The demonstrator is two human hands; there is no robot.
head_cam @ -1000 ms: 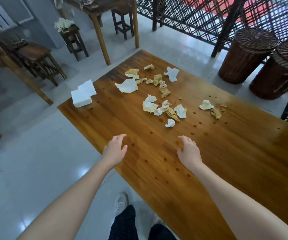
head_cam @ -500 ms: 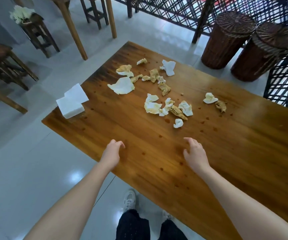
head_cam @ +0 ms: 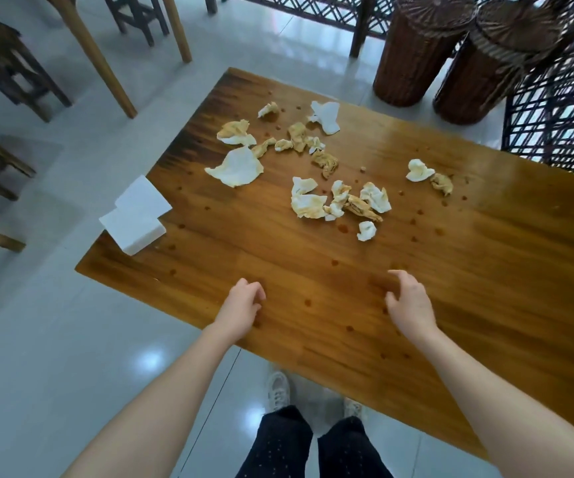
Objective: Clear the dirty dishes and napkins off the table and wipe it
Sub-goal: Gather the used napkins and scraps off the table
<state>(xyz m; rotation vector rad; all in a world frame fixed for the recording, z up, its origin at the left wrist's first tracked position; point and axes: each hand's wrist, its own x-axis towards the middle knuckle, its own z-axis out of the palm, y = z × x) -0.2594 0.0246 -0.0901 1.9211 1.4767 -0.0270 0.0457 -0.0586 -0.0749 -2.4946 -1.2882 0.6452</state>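
A brown wooden table carries several crumpled, stained napkins scattered across its far half, plus small brown drips and crumbs. A larger flat soiled napkin lies toward the far left. A stack of clean white napkins sits at the table's left edge, partly overhanging it. My left hand hovers over the near edge, fingers loosely curled, holding nothing. My right hand hovers to its right, fingers apart and empty. Both hands are well short of the napkins.
Two dark wicker baskets stand on the floor beyond the table's far side, beside a lattice screen. Wooden stools and table legs stand at the left and back. Grey tiled floor surrounds the table; my feet are below its near edge.
The view has tilted down and closer to the table. Both hands stay over the near edge, the left hand's fingers curling in slightly. The napkins have not moved.
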